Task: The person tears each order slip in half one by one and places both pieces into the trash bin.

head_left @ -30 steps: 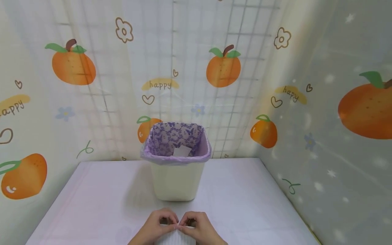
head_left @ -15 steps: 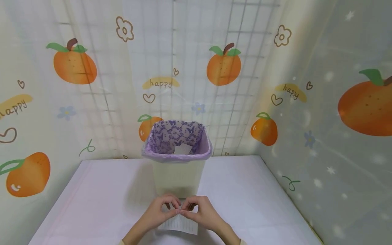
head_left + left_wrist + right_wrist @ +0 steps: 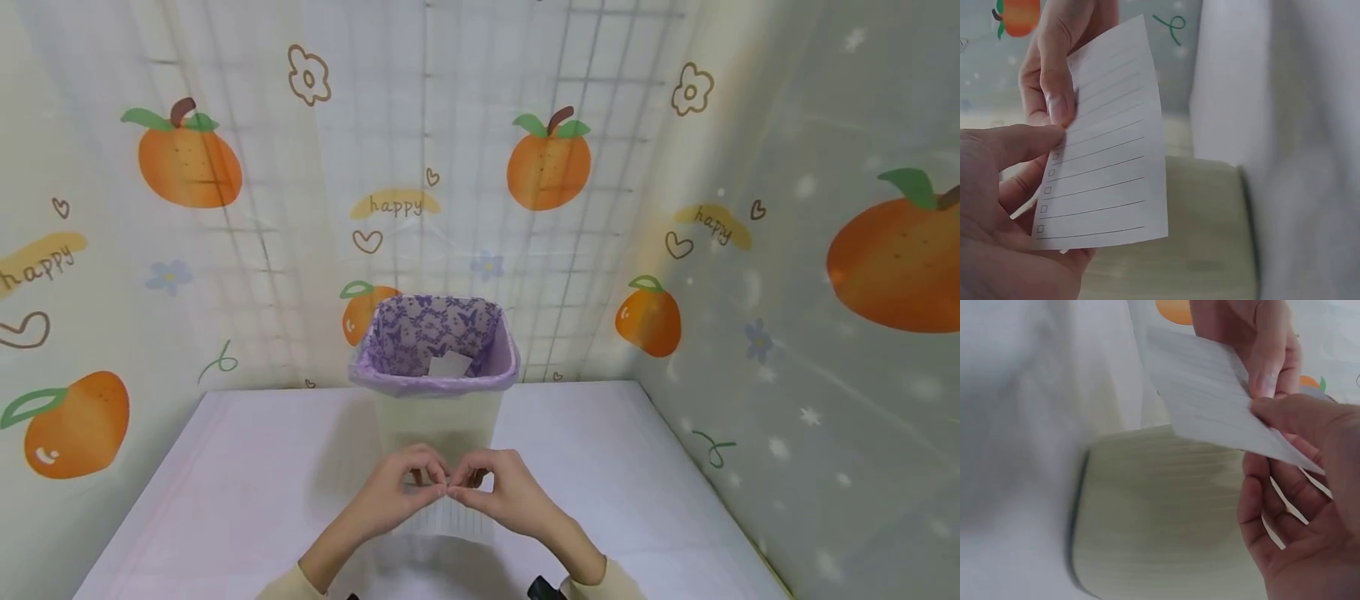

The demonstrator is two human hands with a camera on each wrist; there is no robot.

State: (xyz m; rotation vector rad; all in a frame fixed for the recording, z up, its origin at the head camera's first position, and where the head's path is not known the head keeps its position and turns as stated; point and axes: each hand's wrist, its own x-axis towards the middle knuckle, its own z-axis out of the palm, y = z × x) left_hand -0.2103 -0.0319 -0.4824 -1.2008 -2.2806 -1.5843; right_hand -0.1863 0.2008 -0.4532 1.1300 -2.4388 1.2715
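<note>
A small white sheet of lined paper (image 3: 1110, 144) hangs between my two hands. A row of little checkboxes runs along the edge that is held. My left hand (image 3: 397, 487) pinches that edge near its middle between thumb and fingers. Right beside it, my right hand (image 3: 510, 496) pinches the same edge, the thumb tips almost meeting. In the right wrist view the sheet (image 3: 1200, 387) slants away from the fingers, with its lines faint. Just beyond the hands stands a cream bin (image 3: 450, 417), its lower front partly hidden by them.
A purple patterned bag (image 3: 435, 385) lines the bin, and white paper pieces (image 3: 450, 364) lie inside. The white table (image 3: 600, 467) spreads to both sides. Behind and beside it hangs a curtain (image 3: 465, 125) printed with oranges.
Both hands have moved forward, away from the body and closer to the bin, carrying the pinched sheet along. More of the forearms and sleeves shows now.
</note>
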